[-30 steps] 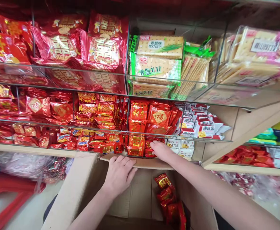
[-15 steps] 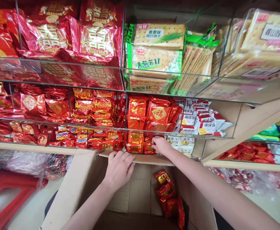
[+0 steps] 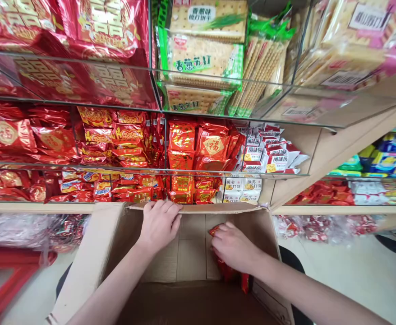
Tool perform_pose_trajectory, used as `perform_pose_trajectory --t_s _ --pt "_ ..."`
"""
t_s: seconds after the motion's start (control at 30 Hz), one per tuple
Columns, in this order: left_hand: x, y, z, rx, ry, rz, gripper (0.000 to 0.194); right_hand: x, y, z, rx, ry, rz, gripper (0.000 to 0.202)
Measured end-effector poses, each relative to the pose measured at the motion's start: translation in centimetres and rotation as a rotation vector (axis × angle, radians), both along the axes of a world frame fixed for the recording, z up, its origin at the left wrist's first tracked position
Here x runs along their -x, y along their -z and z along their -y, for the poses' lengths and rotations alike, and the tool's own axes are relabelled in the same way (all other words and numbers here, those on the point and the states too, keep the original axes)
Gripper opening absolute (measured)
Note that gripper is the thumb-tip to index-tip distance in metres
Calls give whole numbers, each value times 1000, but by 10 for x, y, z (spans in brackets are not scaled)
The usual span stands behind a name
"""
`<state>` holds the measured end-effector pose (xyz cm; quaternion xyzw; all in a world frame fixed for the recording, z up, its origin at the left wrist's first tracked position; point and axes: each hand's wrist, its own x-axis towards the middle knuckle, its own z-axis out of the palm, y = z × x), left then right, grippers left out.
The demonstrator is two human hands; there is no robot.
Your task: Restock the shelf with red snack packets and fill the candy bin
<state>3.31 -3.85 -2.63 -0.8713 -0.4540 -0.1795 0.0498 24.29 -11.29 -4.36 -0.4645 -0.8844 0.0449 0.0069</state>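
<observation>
My left hand [image 3: 160,225] is closed over the far rim of a cardboard box [image 3: 191,253], near its left corner. Inside the box, at the right, my right hand [image 3: 235,246] is closed on a red packet [image 3: 214,229], whose end shows past the fingers. More red packets [image 3: 227,271] lie below and partly under this hand. Beyond the box rim, red and gold packets [image 3: 181,183] fill a low shelf compartment, beside white packets [image 3: 241,189].
Clear shelves above hold large red packets [image 3: 106,25] and green-edged cracker packs [image 3: 201,58]. A wooden divider [image 3: 356,144] slopes at the right. A red stool [image 3: 11,271] stands at the lower left, near bagged goods [image 3: 22,230].
My right hand has moved from the low shelf down into the box, onto the red packets. My left hand stays on the rim. The view has shifted, so the shelves appear higher and further left.
</observation>
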Motion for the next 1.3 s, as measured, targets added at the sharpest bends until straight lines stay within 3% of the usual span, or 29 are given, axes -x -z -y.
perform_pose_trajectory --t_s 0.17,0.23,0.33,0.6,0.77,0.83,0.93,1.03,1.13,1.3 --pt "3 -1 4 5 13 1 23 11 77 -5 242 77 144 26" --pt "5 -2 6 8 9 3 23 14 93 -4 258 99 156 31" --pt "5 -2 8 16 -1 5 23 16 101 3 286 128 164 28" --pt "3 -2 6 -14 -8 0 22 10 93 4 332 233 106 26" --pt "3 -2 7 -21 -17 -5 23 6 62 1 313 170 -47 18" --pt "2 -2 7 -23 -18 -4 23 5 43 3 273 220 -299 18" --pt "2 -1 7 -26 -28 4 22 4 16 8 285 447 -840 19" --pt "1 0 7 -29 -38 9 22 4 2 12 357 654 -1246 25" --pt "1 2 7 -38 -42 9 22 6 2 14 338 758 -1494 27" --pt "1 2 7 -46 -43 -2 23 15 19 16 415 867 -1773 26"
